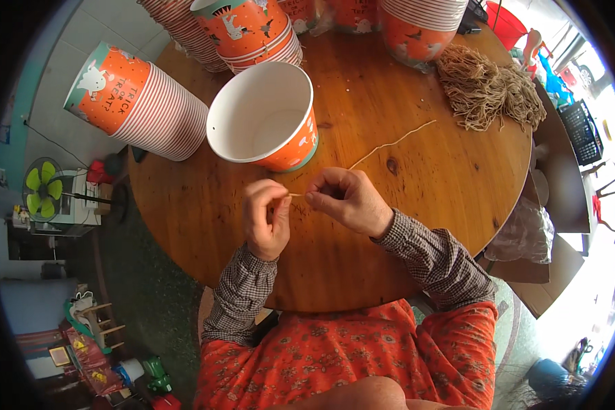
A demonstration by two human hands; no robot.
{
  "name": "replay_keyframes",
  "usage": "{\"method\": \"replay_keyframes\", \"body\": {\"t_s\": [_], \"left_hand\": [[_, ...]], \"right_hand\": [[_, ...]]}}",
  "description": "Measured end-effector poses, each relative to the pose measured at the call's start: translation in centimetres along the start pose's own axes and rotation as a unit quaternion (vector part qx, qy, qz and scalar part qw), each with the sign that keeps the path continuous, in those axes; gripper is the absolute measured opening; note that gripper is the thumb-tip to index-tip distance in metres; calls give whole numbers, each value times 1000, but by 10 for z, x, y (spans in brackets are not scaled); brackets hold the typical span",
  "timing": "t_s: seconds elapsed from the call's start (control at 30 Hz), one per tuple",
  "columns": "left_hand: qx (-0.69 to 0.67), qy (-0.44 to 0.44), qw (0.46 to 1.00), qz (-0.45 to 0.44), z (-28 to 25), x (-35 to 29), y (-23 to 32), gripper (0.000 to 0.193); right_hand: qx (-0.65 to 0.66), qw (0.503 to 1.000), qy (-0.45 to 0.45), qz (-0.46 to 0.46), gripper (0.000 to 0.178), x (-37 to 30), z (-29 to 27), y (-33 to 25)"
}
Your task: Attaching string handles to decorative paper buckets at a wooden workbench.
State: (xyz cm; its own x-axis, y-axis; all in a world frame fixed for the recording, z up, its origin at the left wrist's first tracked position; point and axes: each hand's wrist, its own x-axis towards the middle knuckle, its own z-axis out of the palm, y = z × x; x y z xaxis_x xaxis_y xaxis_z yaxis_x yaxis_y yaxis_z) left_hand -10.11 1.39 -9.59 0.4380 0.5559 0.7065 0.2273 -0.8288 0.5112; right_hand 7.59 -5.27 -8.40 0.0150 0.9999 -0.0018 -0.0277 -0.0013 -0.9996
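Observation:
Over the wooden table (389, 253), my left hand (264, 215) and my right hand (345, 199) pinch the same tan cord (393, 142) between thumb and fingers. A short stretch of it spans the small gap between the hands. Past my right hand the rest trails across the tabletop toward the back right. Just beyond my hands stands an orange paper bucket (298, 152) with a white inside, its mouth tilted toward me. A small dark hole shows in its wall near the left rim. The bucket and my hands are apart.
A leaning stack of nested orange buckets (143, 102) is at the left. More stacks, such as one (420, 34) in plastic, stand along the back. A heap of tan cords (485, 89) lies back right. Cardboard boxes (560, 178) are beside the table; a green fan (42, 188) stands left.

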Motion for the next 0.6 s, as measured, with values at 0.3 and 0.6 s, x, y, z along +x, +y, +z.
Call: {"method": "replay_keyframes", "body": {"t_s": [0.3,0.6], "left_hand": [[258,21,965,32,-44,48,-51,32],[129,84,988,-10,-31,42,-15,10]], "right_hand": [[58,994,85,-27,10,4,-7,-7],[-277,900,154,-298,16,4,-11,-13]]}}
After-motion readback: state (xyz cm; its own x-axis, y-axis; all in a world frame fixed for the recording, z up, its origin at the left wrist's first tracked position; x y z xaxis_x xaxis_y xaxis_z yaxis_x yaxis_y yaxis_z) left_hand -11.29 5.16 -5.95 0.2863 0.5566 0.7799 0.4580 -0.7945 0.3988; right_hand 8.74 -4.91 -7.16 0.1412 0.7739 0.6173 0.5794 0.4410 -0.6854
